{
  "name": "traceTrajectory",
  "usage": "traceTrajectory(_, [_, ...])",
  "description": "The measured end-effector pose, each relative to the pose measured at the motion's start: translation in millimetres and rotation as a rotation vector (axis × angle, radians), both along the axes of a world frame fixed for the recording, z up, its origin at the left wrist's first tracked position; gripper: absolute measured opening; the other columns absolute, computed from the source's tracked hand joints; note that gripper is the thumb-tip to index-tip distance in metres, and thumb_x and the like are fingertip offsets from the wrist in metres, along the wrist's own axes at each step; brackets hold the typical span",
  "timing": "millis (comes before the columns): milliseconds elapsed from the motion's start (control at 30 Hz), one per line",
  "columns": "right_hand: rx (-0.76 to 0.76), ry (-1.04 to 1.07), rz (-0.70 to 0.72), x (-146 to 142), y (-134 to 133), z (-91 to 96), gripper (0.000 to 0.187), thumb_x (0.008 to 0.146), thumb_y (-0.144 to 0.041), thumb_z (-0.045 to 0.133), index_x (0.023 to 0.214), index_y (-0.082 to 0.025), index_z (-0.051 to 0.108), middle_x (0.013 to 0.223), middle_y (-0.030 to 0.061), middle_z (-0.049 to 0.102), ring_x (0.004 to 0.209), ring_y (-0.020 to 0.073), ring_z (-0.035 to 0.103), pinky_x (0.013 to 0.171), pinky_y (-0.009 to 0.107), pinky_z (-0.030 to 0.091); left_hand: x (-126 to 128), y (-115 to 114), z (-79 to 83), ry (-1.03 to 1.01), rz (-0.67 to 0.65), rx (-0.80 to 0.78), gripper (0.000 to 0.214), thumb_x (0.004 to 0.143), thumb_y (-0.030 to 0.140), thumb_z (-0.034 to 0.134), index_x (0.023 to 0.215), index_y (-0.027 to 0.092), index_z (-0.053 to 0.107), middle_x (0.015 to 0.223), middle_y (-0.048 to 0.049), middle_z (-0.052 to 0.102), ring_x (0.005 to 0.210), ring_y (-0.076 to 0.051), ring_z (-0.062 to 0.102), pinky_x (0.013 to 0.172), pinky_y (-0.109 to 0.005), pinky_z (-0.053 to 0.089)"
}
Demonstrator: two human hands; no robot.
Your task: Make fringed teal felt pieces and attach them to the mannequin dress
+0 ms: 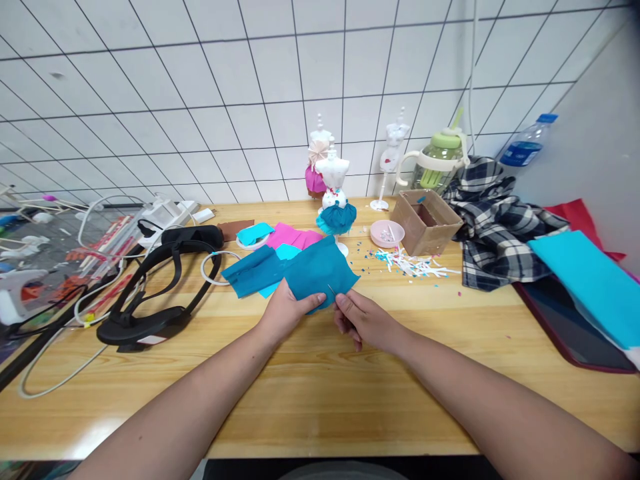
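Observation:
My left hand (290, 307) grips a piece of teal cloth (320, 270) by its near left edge, thumb on top. Between the thumb and finger of my right hand (363, 318) is a thin needle (331, 290), its shaft lying against the cloth near the right edge. Whether thread hangs from it is too small to tell. Behind the cloth stands a small white dress form (333, 172) wearing a gathered teal skirt (337, 217). More teal fabric (250, 272) and pink fabric (296, 236) lie flat just beyond my left hand.
A pink dish (387, 233), a cardboard box (427, 223) and paper scraps (415, 263) lie to the right, near a plaid cloth (493, 227). A black headset strap (150, 327) and white cables sit left. Two more dress forms, one white (393, 150), stand by the tiled wall.

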State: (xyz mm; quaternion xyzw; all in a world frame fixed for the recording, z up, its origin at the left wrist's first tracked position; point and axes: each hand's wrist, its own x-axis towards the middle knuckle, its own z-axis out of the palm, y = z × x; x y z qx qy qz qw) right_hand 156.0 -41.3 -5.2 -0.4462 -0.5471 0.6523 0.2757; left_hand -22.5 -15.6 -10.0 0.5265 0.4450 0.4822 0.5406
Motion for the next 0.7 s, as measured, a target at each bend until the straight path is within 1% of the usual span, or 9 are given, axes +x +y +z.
traceTrajectory(167, [0.015,-0.021,-0.017,-0.4,0.1,-0.6,0.042,0.091,-0.060,0.038,0.074,-0.021,0.043,0.057,-0.0059,0.046,0.037,0.0065,0.036,0.031,0.019,0.037,-2.4,2.2,-3.7,0.033,-0.049,0.005,0.061,0.066,0.034,0.081,0.118,0.015,0.058,0.126,-0.0150,0.063,0.113,-0.033,0.060,0.098,-0.047,0.046])
traceTrajectory(333, [0.020,-0.031,-0.032,-1.4,0.8,-2.5,0.040,0.093,-0.056,0.037,0.076,-0.021,0.043,0.057,-0.0056,0.049,0.036,0.0064,0.038,0.030,0.019,0.036,-1.6,1.3,-3.2,0.008,-0.054,0.002,0.057,0.066,0.032,0.080,0.116,0.015,0.059,0.123,-0.0139,0.065,0.109,-0.032,0.063,0.095,-0.046,0.048])
traceTrajectory(433, [0.013,-0.010,-0.028,-2.1,0.5,-3.3,0.039,0.092,-0.057,0.038,0.078,-0.021,0.043,0.059,-0.0049,0.051,0.038,0.0068,0.039,0.031,0.019,0.038,-1.4,0.8,-1.9,-0.005,-0.074,0.010,0.052,0.067,0.031,0.079,0.113,0.016,0.061,0.122,-0.0132,0.065,0.107,-0.032,0.064,0.094,-0.046,0.048])
traceTrajectory(567, [0.013,0.035,-0.015,-2.6,0.0,-6.1,0.039,0.091,-0.059,0.037,0.082,-0.021,0.042,0.064,-0.0038,0.057,0.038,0.0069,0.040,0.033,0.021,0.044,-1.0,0.5,0.2,-0.018,-0.097,0.004,0.048,0.068,0.032,0.079,0.110,0.015,0.062,0.119,-0.0137,0.067,0.105,-0.032,0.065,0.094,-0.047,0.048])
traceTrajectory(700, [0.069,0.066,0.033,-2.2,0.4,-8.6,0.038,0.092,-0.059,0.035,0.083,-0.022,0.039,0.074,-0.0017,0.065,0.038,0.0065,0.043,0.035,0.021,0.043,-0.3,0.9,0.8,-0.064,-0.042,-0.007,0.059,0.067,0.032,0.080,0.120,0.016,0.058,0.123,-0.0139,0.065,0.107,-0.032,0.064,0.096,-0.048,0.047])
